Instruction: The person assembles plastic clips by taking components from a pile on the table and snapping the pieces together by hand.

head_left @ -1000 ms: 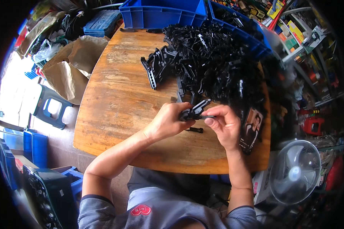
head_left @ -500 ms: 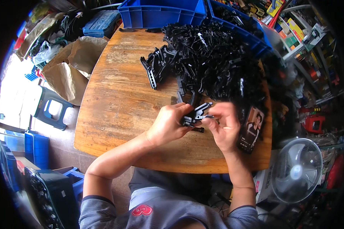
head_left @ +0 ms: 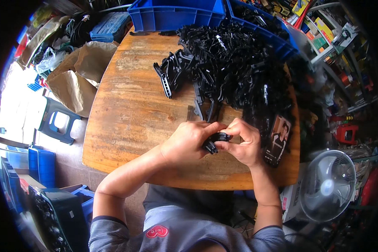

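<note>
Over the near part of the wooden table (head_left: 126,126), my left hand (head_left: 188,140) is closed on black plastic parts (head_left: 211,147). The fingers of my right hand (head_left: 246,143) pinch the right end of a dark piece (head_left: 221,137) that my left hand also grips. Whether this piece is joined to the others is hidden by my fingers. Beyond my hands lies a large heap of black plastic parts (head_left: 231,71). A few slim black parts (head_left: 198,105) stick out of the heap toward my left hand. Right of my right hand, a phone (head_left: 277,140) shows a lit picture.
Two blue crates (head_left: 176,17) stand at the table's far edge, the right one (head_left: 260,27) holding black parts. A fan (head_left: 326,187) stands beyond the right edge. On the left are a brown paper bag (head_left: 73,90), a grey stool (head_left: 59,122) and blue bins (head_left: 42,166).
My right hand has closed its fingers on the piece at my left hand. The parts have been turned, and the lighter, spread-out piece seen before now looks dark and compact.
</note>
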### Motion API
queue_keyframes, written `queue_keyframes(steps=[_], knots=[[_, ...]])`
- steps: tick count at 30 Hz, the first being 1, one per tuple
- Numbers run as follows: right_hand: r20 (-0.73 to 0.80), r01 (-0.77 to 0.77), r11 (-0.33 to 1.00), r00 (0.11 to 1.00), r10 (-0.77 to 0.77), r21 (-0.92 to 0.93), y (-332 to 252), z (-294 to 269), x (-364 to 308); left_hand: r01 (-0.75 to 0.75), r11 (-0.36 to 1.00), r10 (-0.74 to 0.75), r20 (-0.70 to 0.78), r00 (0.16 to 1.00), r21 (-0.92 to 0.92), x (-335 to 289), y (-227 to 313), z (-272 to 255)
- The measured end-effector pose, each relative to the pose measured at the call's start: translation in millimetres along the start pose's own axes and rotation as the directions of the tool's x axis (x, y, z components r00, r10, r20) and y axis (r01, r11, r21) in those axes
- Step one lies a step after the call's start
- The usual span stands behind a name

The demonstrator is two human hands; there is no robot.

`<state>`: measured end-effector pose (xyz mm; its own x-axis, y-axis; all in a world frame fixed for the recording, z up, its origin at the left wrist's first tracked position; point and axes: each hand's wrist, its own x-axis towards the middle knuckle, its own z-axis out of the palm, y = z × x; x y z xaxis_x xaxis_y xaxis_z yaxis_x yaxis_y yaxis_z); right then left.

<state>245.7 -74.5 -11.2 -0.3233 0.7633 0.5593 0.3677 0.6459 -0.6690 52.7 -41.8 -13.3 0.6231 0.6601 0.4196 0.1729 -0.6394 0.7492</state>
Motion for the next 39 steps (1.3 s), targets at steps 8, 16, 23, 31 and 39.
queue_keyframes(steps=[8, 16, 23, 31, 39], knots=[[0.356, -0.140, 0.944, 0.901, 0.246, -0.297, -8.7, 1.6, -7.5, 0.165, 0.966, -0.101, -0.294, 0.951, 0.200, 9.4, -41.8, -36.2], [0.342, -0.149, 0.959, 0.912, 0.227, -0.240, 4.5, 9.8, -11.6, -0.068, 0.790, 0.021, 0.084, 0.996, 0.610, 11.8, -54.6, -13.1], [0.039, -0.441, 0.796, 0.883, 0.468, 0.414, 8.7, 5.8, -7.1, 0.324, 0.683, -0.472, -0.057, 0.880, -0.655, 12.2, -23.7, -9.9], [0.064, -0.577, 0.664, 0.776, 0.628, 0.475, 1.0, 3.9, -0.7, 0.315, 0.468, -0.538, 0.017, 0.843, -0.825, 1.8, -15.3, -4.5], [0.079, -0.064, 0.884, 0.990, 0.113, -0.462, 5.8, 5.4, -7.5, 0.010, 0.921, -0.039, 0.066, 0.997, 0.389, -1.4, -14.3, -7.0]])
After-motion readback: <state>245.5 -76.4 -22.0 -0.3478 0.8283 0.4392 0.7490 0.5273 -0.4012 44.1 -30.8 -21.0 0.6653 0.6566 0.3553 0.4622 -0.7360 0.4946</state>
